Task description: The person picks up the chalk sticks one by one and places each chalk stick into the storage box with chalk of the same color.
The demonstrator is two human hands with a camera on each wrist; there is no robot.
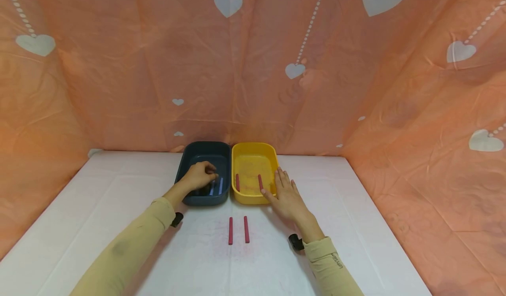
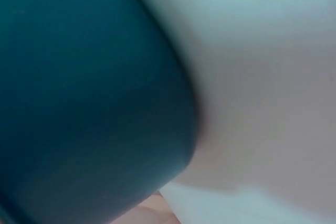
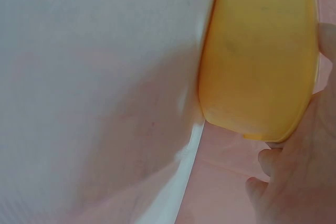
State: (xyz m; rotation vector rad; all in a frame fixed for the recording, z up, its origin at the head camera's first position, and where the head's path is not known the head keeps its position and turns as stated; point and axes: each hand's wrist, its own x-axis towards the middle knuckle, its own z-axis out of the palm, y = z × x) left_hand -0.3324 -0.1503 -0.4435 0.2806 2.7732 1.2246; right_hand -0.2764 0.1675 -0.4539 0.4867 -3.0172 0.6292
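My left hand [image 1: 199, 176] reaches into a dark blue tray [image 1: 186, 164], fingers bent, thumb and forefinger slightly apart with nothing visible between them. Just below the fingertips, bluish-purple sticks [image 1: 221, 186] lie on the tray floor, partly hidden by the hand. At the right side of the yellow tray [image 1: 253, 147], my right hand [image 1: 286, 198] has straight, spread fingers along the outer wall and its thumb over the rim. Inside are two red chalk-like sticks [image 1: 237, 182], one close to the thumb. The left wrist view shows mostly the blue tray's outer wall [image 2: 100, 98].
Two more red sticks [image 1: 231, 231] lie side by side on the white table [image 1: 189, 261] before the trays, with pinkish dust around them. The trays stand side by side near the table's back edge. An orange curtain [image 1: 253, 76] with white hearts surrounds the back and sides.
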